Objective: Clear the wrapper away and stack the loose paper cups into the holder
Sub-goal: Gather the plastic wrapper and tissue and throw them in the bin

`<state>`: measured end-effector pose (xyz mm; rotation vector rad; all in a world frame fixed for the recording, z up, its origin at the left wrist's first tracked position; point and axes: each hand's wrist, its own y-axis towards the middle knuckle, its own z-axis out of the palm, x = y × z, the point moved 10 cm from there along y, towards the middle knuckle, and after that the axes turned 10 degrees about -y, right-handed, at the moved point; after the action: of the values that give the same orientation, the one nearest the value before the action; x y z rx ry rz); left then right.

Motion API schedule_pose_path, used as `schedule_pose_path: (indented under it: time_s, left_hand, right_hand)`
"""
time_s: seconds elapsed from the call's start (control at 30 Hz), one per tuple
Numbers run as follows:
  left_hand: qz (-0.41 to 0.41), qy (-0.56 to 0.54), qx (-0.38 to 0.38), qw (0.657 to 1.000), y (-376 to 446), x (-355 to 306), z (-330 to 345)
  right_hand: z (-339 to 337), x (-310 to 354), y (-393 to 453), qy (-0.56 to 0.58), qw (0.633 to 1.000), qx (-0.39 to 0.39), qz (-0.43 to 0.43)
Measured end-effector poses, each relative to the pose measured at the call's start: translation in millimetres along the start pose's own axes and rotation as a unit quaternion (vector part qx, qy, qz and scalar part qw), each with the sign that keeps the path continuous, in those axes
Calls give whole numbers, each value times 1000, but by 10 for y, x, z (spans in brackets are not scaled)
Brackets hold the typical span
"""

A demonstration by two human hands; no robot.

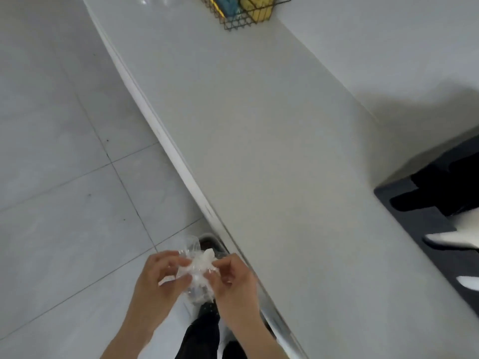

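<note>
A crumpled clear plastic wrapper (197, 268) is held between both hands, low in the head view and over the floor beside the counter. My left hand (158, 278) grips its left side with fingers curled in. On the wrapper's right side, my right hand (233, 278) pinches it. No paper cups or cup holder are in view.
A long white counter (272, 151) runs diagonally from top left to bottom right. A black wire basket (243, 11) with yellow and blue items stands at its far end. A dark mat (414, 216) with black and white objects lies at the right. Pale floor tiles (64, 164) fill the left.
</note>
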<state>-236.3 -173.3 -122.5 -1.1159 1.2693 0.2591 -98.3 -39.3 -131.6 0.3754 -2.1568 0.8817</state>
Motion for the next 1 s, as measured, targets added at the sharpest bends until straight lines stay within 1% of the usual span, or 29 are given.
schedule_pose_path:
  time_s: [0.13, 0.2, 0.27, 0.37, 0.5, 0.67, 0.73, 0.8, 0.87, 0.9, 0.93, 1.0]
  left_hand:
    - [-12, 61, -66, 996, 148, 773, -132]
    - [-20, 74, -75, 994, 280, 1165, -122]
    - [-35, 105, -73, 991, 444, 1554, -69]
    - [-62, 134, -44, 988, 743, 2078, 83]
    - [-96, 109, -14, 989, 1069, 2723, 246]
    - [-145, 143, 46, 978, 1249, 3465, 365]
    - [-140, 169, 69, 973, 1300, 3702, 383]
    - [-125, 192, 75, 971, 1355, 3877, 373]
    - [-109, 228, 75, 965, 1423, 3999, 358]
    - [-100, 259, 81, 957, 1452, 4049, 368]
    - [-93, 291, 90, 948, 1478, 4095, 391]
    - [-88, 336, 119, 930, 1525, 4197, 458]
  right_hand:
    - [515, -485, 134, -63, 997, 34, 14]
    - [766, -796, 280, -87, 993, 65, 44]
    - [944, -1103, 448, -123, 988, 70, 69]
    - [1130, -1434, 793, -182, 981, 43, 60]
    - [1497, -1921, 1197, -257, 963, 51, 62]
    - [1929, -2464, 1432, -305, 947, 64, 73]
    - [2092, -2638, 1492, -322, 942, 73, 64]
    - [2231, -2782, 1551, -333, 938, 79, 50]
    - [2405, -2932, 1609, -333, 936, 111, 40]
    - [2511, -3010, 1626, -335, 931, 142, 31]
    - [2622, -3088, 1634, -346, 921, 178, 21]
    - [2788, -3228, 1632, -399, 884, 243, 0]
